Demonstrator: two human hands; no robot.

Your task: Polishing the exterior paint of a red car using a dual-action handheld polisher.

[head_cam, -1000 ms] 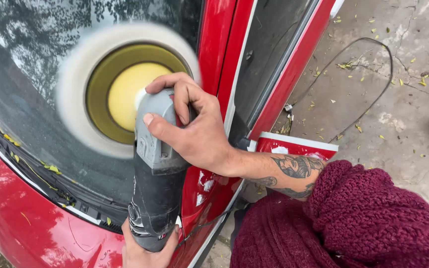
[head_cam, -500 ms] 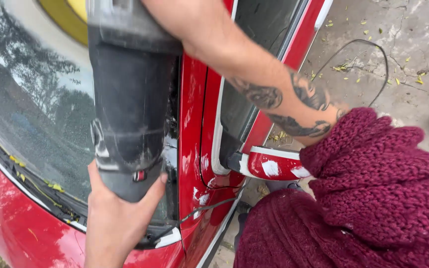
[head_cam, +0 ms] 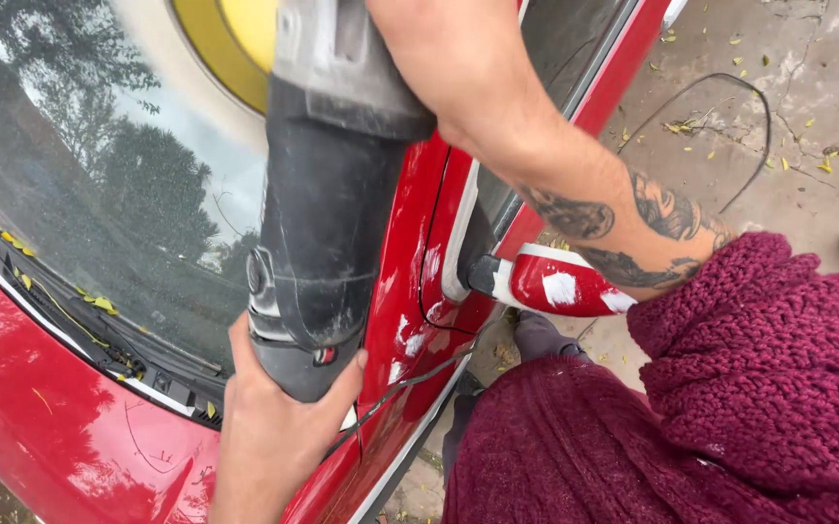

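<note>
Two hands work one grey electric polisher [head_cam: 327, 223] over the windshield [head_cam: 99, 194] of a red car [head_cam: 60, 446]. The left hand [head_cam: 279, 427] comes up from the bottom edge and cups the rear end of the tool's dark body, fingers and thumb wrapped closed around it. The right hand is out of view past the top edge; only its tattooed forearm [head_cam: 575, 184] shows, crossing over the tool's head, so whether those fingers grip cannot be told. The polisher lies lengthwise along the glass beside the red windshield pillar [head_cam: 410, 281], its head towards the top of the view. There its yellow backing disc [head_cam: 225, 44] and a blurred white pad rim [head_cam: 162, 68] meet the glass. A thin dark cord [head_cam: 410, 378] runs from near the tool's rear across the pillar. The glass mirrors trees and sky, and yellow leaf bits lie along the wiper tray [head_cam: 70, 311] at its base. Right of the pillar sits a red side mirror [head_cam: 555, 281] with white patches. A maroon knitted sleeve [head_cam: 769, 359] covers the upper right arm. Beyond lies leaf-strewn concrete ground [head_cam: 807, 116] with a loop of thin cable on it.
</note>
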